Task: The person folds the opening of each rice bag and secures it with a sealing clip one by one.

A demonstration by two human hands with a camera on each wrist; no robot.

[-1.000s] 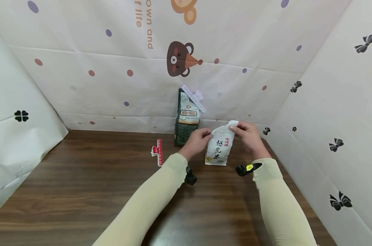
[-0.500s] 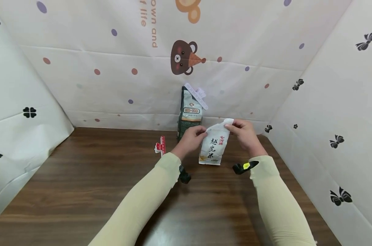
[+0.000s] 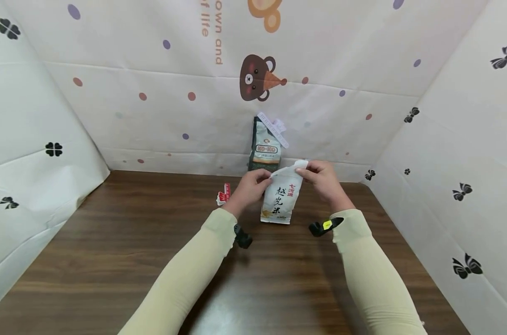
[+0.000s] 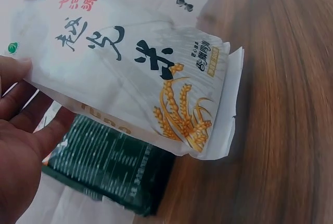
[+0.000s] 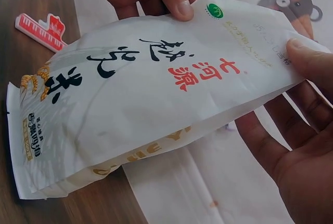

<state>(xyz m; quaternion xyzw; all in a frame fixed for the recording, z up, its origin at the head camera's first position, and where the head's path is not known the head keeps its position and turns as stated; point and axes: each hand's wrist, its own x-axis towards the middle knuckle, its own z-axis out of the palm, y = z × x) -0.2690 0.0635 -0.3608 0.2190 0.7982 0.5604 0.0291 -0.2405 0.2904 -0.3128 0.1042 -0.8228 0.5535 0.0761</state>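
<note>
White rice bag [image 3: 280, 197] is pinched near top by L hand [image 3: 251, 188] & R hand [image 3: 322, 182], tilted over desk [image 3: 153, 228]; vs. 1 s ago, it's shifted L, more in line w/ green bag [image 3: 266, 150] (red clip [image 3: 224, 196] now part-hidden by L arm [image 3: 190, 260]).

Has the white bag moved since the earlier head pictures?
Yes, the white bag has moved left in the head view, judged against the green bag.
</note>
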